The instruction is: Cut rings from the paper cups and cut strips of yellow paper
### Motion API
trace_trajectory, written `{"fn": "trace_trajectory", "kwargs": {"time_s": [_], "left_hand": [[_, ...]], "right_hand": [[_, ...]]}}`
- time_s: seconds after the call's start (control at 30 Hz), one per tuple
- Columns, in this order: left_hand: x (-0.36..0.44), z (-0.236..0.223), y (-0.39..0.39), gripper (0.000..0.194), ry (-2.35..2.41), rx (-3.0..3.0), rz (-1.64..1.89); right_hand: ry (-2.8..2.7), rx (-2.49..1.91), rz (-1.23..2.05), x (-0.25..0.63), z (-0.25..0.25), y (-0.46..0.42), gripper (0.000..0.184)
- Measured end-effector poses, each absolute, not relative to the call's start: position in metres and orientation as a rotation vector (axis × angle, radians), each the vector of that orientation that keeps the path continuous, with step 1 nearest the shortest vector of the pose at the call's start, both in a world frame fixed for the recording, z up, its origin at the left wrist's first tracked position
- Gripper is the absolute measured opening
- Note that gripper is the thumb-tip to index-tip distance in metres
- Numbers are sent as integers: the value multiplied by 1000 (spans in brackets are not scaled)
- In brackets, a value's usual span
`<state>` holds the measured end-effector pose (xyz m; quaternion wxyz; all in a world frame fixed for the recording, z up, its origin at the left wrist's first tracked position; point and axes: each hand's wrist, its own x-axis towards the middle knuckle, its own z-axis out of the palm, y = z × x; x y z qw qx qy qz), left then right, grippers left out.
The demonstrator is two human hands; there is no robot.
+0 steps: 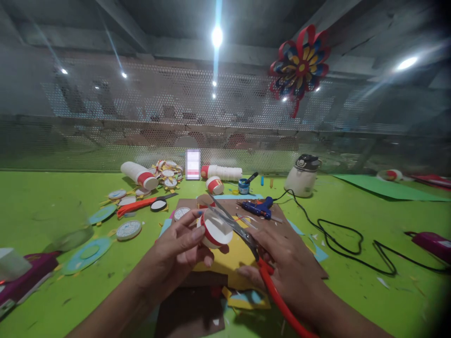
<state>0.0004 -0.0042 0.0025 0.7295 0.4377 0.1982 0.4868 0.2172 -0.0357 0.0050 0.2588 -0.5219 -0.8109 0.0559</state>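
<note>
On my feed, the left hand (178, 241) is closed around a short red-and-white paper cup (213, 234), thumb on its side and fingers underneath, to the left of the blue glue gun (259, 208) and nearer to me. The right hand (282, 258), nearer than the gun, grips red-handled scissors (251, 240); I see their blades slightly parted across the cup's upper edge, but can't tell whether they bite into it. The gun lies on a brown sheet (294, 239), with yellow paper (239, 272) on the near side of it. Just behind the gun I have a small blue jar (243, 187); farther back and left, a row of nested paper cups (227, 173); behind and right, a cream flask (300, 182). A black cord (354, 231) winds off to the gun's right.
</note>
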Motion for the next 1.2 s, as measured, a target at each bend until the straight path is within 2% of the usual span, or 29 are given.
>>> {"fn": "trace_trajectory", "kwargs": {"time_s": [0.37, 0.63, 1.2], "left_hand": [[-1, 17, -7, 28, 481, 899, 1055], [2, 15, -9, 25, 416, 914, 987], [-2, 12, -8, 16, 420, 858, 1013]], "right_hand": [[-2223, -1362, 40, 218, 5, -36, 47], [-2211, -1461, 120, 219, -1, -34, 64], [-2180, -1442, 223, 218, 3, -37, 48]]}}
